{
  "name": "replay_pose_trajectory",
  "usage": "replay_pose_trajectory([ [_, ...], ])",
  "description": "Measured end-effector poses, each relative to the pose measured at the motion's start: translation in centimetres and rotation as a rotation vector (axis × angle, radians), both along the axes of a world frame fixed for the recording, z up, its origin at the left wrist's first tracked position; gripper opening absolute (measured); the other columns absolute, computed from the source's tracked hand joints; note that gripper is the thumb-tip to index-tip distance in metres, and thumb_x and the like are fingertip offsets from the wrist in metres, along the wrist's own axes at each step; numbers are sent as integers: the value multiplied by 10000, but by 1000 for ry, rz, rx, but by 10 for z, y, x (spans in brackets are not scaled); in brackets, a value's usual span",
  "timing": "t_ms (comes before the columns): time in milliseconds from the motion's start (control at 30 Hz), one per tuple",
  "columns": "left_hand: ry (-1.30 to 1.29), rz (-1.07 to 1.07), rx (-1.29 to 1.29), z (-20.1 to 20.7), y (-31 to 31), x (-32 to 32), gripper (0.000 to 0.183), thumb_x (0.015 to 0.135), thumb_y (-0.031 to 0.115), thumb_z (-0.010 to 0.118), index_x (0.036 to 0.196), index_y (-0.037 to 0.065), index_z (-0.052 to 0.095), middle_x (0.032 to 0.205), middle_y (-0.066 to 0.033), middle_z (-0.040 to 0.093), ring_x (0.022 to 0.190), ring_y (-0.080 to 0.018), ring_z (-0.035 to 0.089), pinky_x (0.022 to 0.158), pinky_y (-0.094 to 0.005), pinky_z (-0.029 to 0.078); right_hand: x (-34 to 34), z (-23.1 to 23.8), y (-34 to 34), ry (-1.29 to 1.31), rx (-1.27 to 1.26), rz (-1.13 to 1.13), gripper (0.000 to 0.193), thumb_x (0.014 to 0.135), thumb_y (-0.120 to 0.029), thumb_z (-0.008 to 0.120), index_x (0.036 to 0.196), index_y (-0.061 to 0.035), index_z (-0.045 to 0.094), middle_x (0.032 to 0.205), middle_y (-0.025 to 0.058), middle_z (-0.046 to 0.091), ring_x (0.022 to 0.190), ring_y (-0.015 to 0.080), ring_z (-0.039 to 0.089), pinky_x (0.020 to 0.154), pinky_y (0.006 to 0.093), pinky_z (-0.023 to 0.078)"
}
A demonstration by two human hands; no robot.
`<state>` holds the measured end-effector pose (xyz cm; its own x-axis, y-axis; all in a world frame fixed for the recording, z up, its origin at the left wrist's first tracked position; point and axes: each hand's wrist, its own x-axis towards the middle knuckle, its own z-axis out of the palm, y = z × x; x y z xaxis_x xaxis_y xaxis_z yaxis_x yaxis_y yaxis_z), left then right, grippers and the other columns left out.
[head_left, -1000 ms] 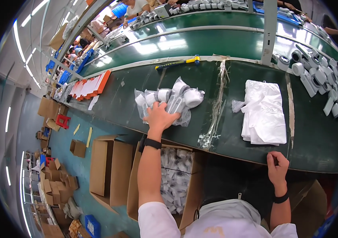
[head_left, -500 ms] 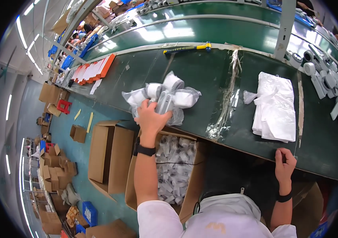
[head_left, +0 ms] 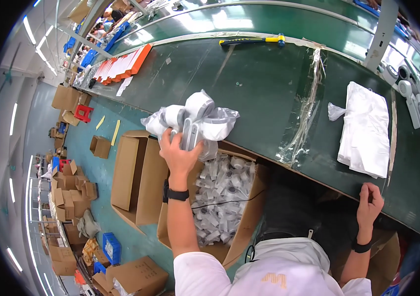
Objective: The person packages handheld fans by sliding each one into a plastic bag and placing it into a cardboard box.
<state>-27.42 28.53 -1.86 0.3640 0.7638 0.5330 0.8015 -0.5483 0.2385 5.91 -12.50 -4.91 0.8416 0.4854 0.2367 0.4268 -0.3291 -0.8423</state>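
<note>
Bundle [head_left: 200, 106]: bagged white-and-grey parts, at your bench's [head_left: 262, 108] front edge beside an open carton [head_left: 250, 212].
Left hand [head_left: 179, 154]: clamped on the bundle, your fingers and thumb around it.
Right hand [head_left: 369, 203]: fingers curled together by the front edge, near folded white bags [head_left: 365, 133].
Open room: green surface stretching from bundle to bags, a hammer [head_left: 252, 41] along the far edge.
</note>
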Motion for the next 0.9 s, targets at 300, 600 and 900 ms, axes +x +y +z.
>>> replay_pose_trajectory([
  [300,-34,208,77,-68,-22,-104,535,586,293,867,954,-22,640,1263,-239,492,1152,-438,483,929,-511,437,10,-19,-17,46,-13,-44,137,967,-128,593,968,3,632,778,-34,539,697,41,465,619,185,370],
  [600,218,717,-312,-236,-123,-234,552,593,427,809,971,43,687,1291,-189,490,1196,-405,443,887,-592,416,19,-30,-26,-162,-118,-133,161,988,-139,556,969,4,628,779,-28,497,712,54,430,642,200,354],
  [900,290,1025,-840,-319,-163,-260,648,628,462,750,1137,68,671,1392,-145,417,1244,-385,420,935,-616,402,29,-44,-41,-241,-75,-184,177,984,-128,538,967,28,620,836,-5,529,737,72,425,681,210,355],
])
